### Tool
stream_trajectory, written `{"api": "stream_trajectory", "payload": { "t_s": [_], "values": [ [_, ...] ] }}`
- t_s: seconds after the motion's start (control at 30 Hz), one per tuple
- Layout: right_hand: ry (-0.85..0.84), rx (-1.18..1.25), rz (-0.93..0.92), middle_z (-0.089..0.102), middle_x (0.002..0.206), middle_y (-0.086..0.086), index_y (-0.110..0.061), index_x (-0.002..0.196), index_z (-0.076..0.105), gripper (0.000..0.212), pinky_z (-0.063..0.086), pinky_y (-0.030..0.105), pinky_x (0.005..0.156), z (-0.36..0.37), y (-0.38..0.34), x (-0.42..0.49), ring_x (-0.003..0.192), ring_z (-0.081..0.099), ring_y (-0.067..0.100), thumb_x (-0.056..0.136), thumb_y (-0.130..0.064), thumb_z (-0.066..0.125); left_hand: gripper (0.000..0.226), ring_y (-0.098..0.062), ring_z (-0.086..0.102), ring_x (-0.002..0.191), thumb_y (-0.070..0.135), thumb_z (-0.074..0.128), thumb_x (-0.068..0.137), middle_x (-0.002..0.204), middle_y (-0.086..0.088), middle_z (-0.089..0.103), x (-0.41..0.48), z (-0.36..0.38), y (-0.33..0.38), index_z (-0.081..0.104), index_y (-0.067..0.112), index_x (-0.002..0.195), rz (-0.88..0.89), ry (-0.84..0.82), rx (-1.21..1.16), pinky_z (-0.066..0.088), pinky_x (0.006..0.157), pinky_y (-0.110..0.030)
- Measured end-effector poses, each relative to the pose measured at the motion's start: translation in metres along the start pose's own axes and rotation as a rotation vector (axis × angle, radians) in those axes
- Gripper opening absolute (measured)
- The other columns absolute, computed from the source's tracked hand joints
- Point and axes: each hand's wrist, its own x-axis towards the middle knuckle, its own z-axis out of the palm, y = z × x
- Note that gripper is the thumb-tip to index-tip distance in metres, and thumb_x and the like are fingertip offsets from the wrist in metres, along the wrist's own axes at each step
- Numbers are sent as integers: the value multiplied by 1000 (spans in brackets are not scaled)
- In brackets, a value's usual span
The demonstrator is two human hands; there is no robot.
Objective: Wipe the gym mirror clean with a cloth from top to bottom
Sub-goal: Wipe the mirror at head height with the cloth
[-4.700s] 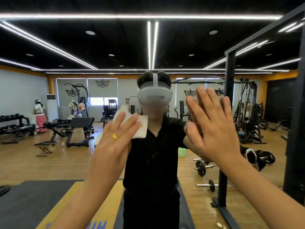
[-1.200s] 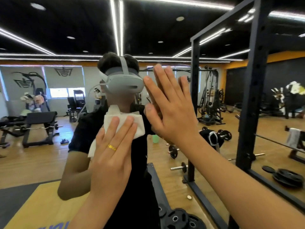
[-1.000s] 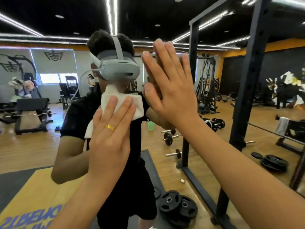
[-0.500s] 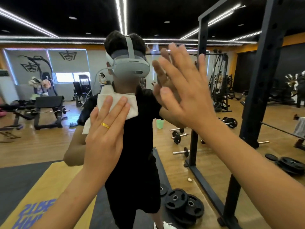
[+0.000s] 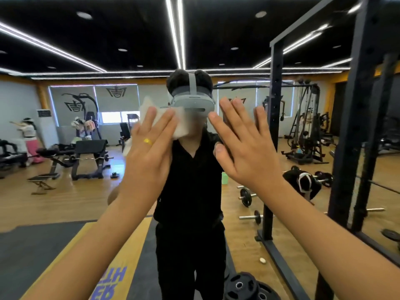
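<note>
— What stood around, from the left?

— In the mirror (image 5: pixel 91 61) a person in pink trousers (image 5: pixel 29 135) was far left, then one black bench (image 5: pixel 91 148). All of that was reflection.

— And the hands?

— Two, both raised to the glass. The left hand (image 5: pixel 149 156), with one gold ring (image 5: pixel 147 141), had straight fingers pressing the single white cloth (image 5: pixel 179 124) flat on the mirror at head height. The cloth covered part of the reflected grey headset (image 5: pixel 193 103). The right hand (image 5: pixel 244 148) lay wide, fingers spread, palm to the glass, holding nothing.

— What blocked the view?

— Both forearms and the wearer's own black-clad reflection filled the middle (the hands hid most of the glass there).

— Further right?

— One green cup (image 5: pixel 225 178), two small barbells (image 5: pixel 245 197) on the wooden floor, a black rack upright (image 5: pixel 273 126), and at least two weight plates (image 5: pixel 244 286) low down.
</note>
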Motion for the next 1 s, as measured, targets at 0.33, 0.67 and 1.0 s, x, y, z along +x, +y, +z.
{"api": "stream_trajectory", "payload": {
  "t_s": [0.33, 0.67, 1.0],
  "values": [
    [9, 48, -12, 22, 170, 12, -17, 161, 32, 62, 11, 60, 126, 0, 2, -1, 158, 17, 29, 104, -34, 46, 43, -30, 35, 151, 2, 60, 100, 153, -7, 51, -12, -1, -1, 56, 5, 143, 90, -113, 32, 23, 125, -44],
    [28, 58, 4, 24, 169, 9, -17, 160, 36, 61, 16, 62, 125, 2, 1, -2, 158, 19, 27, 102, -32, 50, 46, -29, 34, 146, 0, 61, 100, 155, -9, 47, 94, -8, 0, 55, 7, 145, 43, 1, 85, 33, 117, -55],
    [22, 50, 4, 22, 170, 11, -17, 161, 33, 63, 9, 58, 127, 0, 1, -2, 158, 17, 28, 103, -33, 49, 47, -23, 28, 154, 8, 52, 102, 159, 0, 42, -1, 16, 22, 50, 9, 149, 83, -140, 11, 23, 126, -47]
  ]
}}
